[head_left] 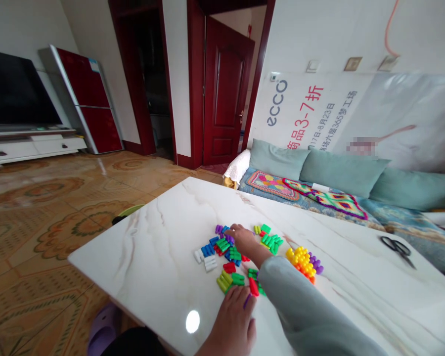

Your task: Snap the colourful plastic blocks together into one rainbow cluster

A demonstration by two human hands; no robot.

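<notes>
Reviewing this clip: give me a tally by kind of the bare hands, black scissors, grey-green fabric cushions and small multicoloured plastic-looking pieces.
Bare hands: 2, the left hand and the right hand
Black scissors: 1
Grey-green fabric cushions: 3
Small multicoloured plastic-looking pieces: too crowded and partly hidden to count
Total, without the pieces: 6

My sleeve (311, 309) is grey-green, the pieces (236, 254) red, green, blue, purple, white, yellow and orange, my table (163, 242) white with brownish-grey veins, and the floor (29, 237) tan with brown flower patterns.
</notes>
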